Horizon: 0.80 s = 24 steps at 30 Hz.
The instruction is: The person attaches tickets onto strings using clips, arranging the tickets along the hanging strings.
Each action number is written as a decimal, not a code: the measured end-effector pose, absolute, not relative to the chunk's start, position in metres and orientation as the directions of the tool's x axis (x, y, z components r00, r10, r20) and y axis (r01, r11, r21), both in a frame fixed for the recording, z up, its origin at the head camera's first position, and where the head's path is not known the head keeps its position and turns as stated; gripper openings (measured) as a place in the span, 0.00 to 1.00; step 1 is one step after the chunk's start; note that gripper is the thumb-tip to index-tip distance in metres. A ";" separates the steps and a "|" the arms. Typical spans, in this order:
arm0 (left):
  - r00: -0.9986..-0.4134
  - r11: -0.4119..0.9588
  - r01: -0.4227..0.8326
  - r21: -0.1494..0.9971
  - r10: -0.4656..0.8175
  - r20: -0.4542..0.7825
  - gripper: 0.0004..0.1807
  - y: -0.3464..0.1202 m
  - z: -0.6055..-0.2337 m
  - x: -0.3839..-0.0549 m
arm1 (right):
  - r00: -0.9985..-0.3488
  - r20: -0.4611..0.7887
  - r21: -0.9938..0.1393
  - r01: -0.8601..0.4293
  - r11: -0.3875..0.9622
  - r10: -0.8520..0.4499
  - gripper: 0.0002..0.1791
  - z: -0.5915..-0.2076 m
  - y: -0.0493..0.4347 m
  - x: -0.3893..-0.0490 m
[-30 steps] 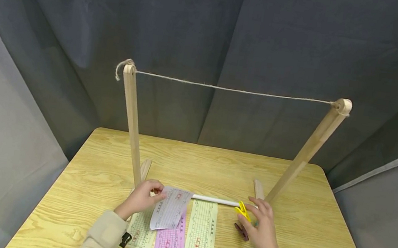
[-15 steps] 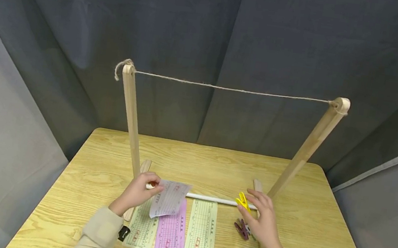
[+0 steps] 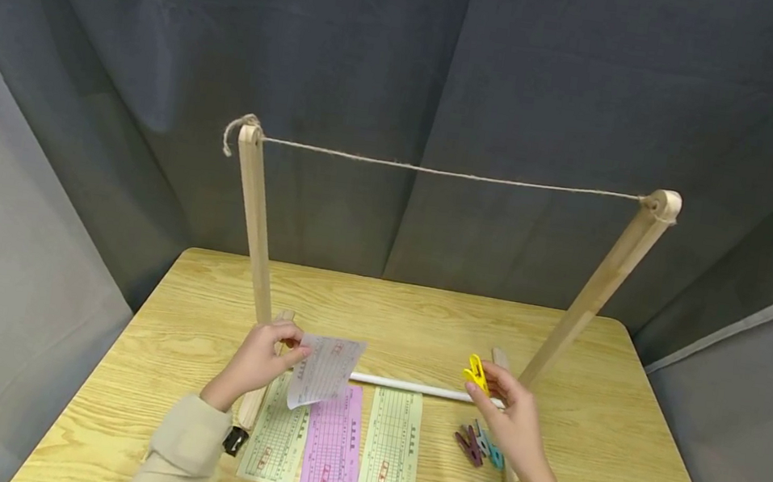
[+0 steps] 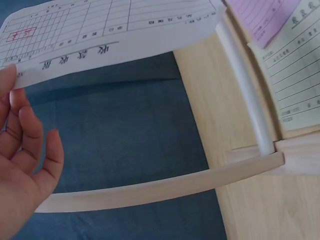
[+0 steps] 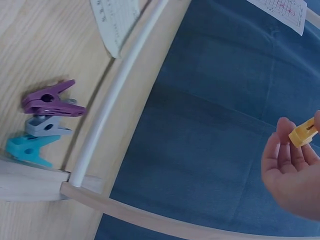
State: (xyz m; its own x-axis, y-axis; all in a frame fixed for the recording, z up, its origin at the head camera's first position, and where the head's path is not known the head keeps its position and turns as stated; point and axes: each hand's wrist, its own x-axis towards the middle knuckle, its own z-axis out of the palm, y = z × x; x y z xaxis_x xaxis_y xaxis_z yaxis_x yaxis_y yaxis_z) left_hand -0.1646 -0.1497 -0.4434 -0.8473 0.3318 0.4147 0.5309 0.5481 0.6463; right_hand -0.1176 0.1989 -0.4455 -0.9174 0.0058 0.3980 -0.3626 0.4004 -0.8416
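My left hand [image 3: 261, 361] pinches a white printed receipt slip [image 3: 325, 370] by its edge and holds it raised over the table. In the left wrist view the slip [image 4: 100, 35] spreads out from the fingertips, with a small red stamp on it. My right hand [image 3: 509, 412] pinches a yellow clothespin [image 3: 476, 373] between thumb and fingers, also off the table; the right wrist view shows the clothespin [image 5: 303, 132] partly cut off by the frame edge. Under the right hand lie a purple clothespin [image 3: 469, 446], a grey one and a teal one [image 5: 31, 148].
A string [image 3: 439, 172] runs between two wooden posts [image 3: 257, 232], joined low down by a white rod [image 3: 411, 387]. On the table lie a pink slip [image 3: 333, 450] and two pale green slips, one on the right [image 3: 392, 447]. A dark curtain [image 3: 408, 73] hangs behind.
Both hands have risen, away from the table. The white slip has moved up and left with the left hand, uncovering more of the pink slip. The yellow clothespin has come up, baring the other clothespins.
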 end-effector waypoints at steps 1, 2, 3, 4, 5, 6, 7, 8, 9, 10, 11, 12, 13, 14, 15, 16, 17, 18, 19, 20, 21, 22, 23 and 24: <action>-0.847 0.547 0.532 0.646 0.328 0.419 0.04 -0.150 -0.442 -0.165 | -0.923 0.385 -0.856 -0.355 0.375 0.007 0.17 -0.444 0.199 -0.118; -0.845 0.548 0.535 0.643 0.327 0.424 0.04 -0.151 -0.441 -0.165 | -0.926 0.378 -0.868 -0.352 0.350 0.007 0.17 -0.443 0.199 -0.118; -0.843 0.548 0.538 0.640 0.327 0.428 0.04 -0.151 -0.440 -0.166 | -0.929 0.369 -0.880 -0.349 0.323 0.003 0.18 -0.442 0.199 -0.119; -0.841 0.547 0.540 0.640 0.326 0.431 0.04 -0.151 -0.439 -0.166 | -0.930 0.367 -0.888 -0.351 0.299 -0.003 0.18 -0.441 0.199 -0.120; -0.840 0.544 0.542 0.640 0.327 0.433 0.04 -0.152 -0.438 -0.166 | -0.932 0.362 -0.897 -0.352 0.268 -0.011 0.19 -0.441 0.199 -0.120; -0.838 0.542 0.544 0.640 0.328 0.435 0.04 -0.152 -0.437 -0.166 | -0.932 0.361 -0.905 -0.355 0.234 -0.018 0.20 -0.440 0.199 -0.121; -0.836 0.539 0.547 0.640 0.330 0.438 0.04 -0.152 -0.436 -0.166 | -0.933 0.360 -0.912 -0.357 0.201 -0.025 0.21 -0.439 0.199 -0.121; -0.833 0.536 0.552 0.639 0.332 0.442 0.04 -0.152 -0.434 -0.166 | -0.933 0.358 -0.918 -0.359 0.170 -0.036 0.22 -0.439 0.200 -0.121; -0.829 0.533 0.558 0.636 0.333 0.449 0.04 -0.152 -0.433 -0.167 | -0.933 0.356 -0.923 -0.359 0.140 -0.046 0.22 -0.438 0.200 -0.122; -0.825 0.531 0.564 0.633 0.333 0.456 0.04 -0.152 -0.431 -0.167 | -0.934 0.354 -0.926 -0.358 0.118 -0.054 0.23 -0.437 0.200 -0.122; -0.820 0.528 0.571 0.628 0.331 0.467 0.04 -0.153 -0.429 -0.167 | -0.935 0.349 -0.930 -0.353 0.103 -0.063 0.23 -0.436 0.200 -0.122; -0.817 0.528 0.575 0.625 0.327 0.475 0.04 -0.153 -0.428 -0.167 | -0.938 0.339 -0.934 -0.345 0.092 -0.070 0.22 -0.434 0.200 -0.123; -0.814 0.526 0.579 0.623 0.321 0.485 0.04 -0.153 -0.425 -0.167 | -0.941 0.328 -0.939 -0.334 0.085 -0.077 0.22 -0.433 0.199 -0.123; -0.810 0.526 0.583 0.619 0.314 0.495 0.05 -0.154 -0.423 -0.168 | -0.946 0.314 -0.944 -0.320 0.081 -0.082 0.22 -0.431 0.199 -0.123; -0.806 0.526 0.587 0.616 0.308 0.505 0.05 -0.154 -0.421 -0.168 | -0.949 0.301 -0.948 -0.308 0.080 -0.088 0.21 -0.430 0.198 -0.123; -0.803 0.524 0.590 0.614 0.301 0.514 0.06 -0.155 -0.418 -0.168 | -0.953 0.289 -0.952 -0.296 0.082 -0.093 0.21 -0.429 0.198 -0.123; -0.798 0.521 0.596 0.612 0.295 0.526 0.06 -0.155 -0.416 -0.169 | -0.956 0.276 -0.955 -0.285 0.083 -0.098 0.21 -0.427 0.197 -0.123; -0.794 0.519 0.600 0.609 0.291 0.534 0.06 -0.155 -0.414 -0.169 | -0.958 0.266 -0.958 -0.275 0.083 -0.103 0.21 -0.426 0.197 -0.123; -0.789 0.518 0.605 0.604 0.289 0.543 0.06 -0.156 -0.412 -0.170 | -0.959 0.261 -0.959 -0.271 0.083 -0.109 0.21 -0.425 0.197 -0.124; -0.782 0.518 0.613 0.597 0.288 0.554 0.07 -0.156 -0.410 -0.170 | -0.959 0.259 -0.960 -0.269 0.083 -0.113 0.21 -0.425 0.196 -0.124; -0.776 0.517 0.619 0.591 0.288 0.561 0.07 -0.156 -0.408 -0.171 | -0.958 0.261 -0.959 -0.272 0.085 -0.118 0.21 -0.424 0.196 -0.124; -0.771 0.517 0.624 0.586 0.287 0.568 0.07 -0.157 -0.407 -0.172 | -0.957 0.262 -0.958 -0.273 0.086 -0.122 0.20 -0.423 0.196 -0.125; -0.764 0.514 0.632 0.580 0.287 0.578 0.07 -0.157 -0.405 -0.172 | -0.956 0.267 -0.956 -0.279 0.088 -0.124 0.20 -0.423 0.195 -0.125; -0.758 0.511 0.639 0.576 0.286 0.587 0.07 -0.157 -0.403 -0.172 | -0.954 0.273 -0.954 -0.285 0.089 -0.127 0.20 -0.422 0.195 -0.125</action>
